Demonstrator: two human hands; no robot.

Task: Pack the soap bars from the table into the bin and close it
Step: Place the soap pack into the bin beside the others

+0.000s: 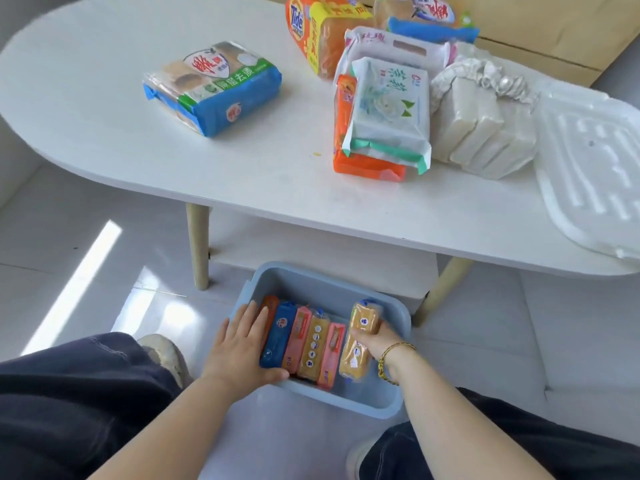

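The right hand [375, 337] is wrapping its grip around a tan soap bar [358, 344] inside the blue bin [398, 403]. The left hand [240, 344] is lying flat, fingers apart, against the standing bars [304, 337]. More soap packs [388, 109] are sitting on the tabletop [138, 161].

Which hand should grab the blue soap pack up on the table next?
Probably the left hand: it only rests flat against the bars in the bin, and the blue soap pack lies on its side. The right hand grips a yellow bar.

The bin [398, 317] at my feet is pale blue. The bars inside run orange, blue, pink, tan with white dots, pink and tan. On the white tabletop [104, 98] sit a blue and green pack [221, 98], an orange and yellow pack [311, 32], a white pack with green leaves [391, 109] and a white ridged lid [592, 174]. My bracelet [391, 358] is gold.
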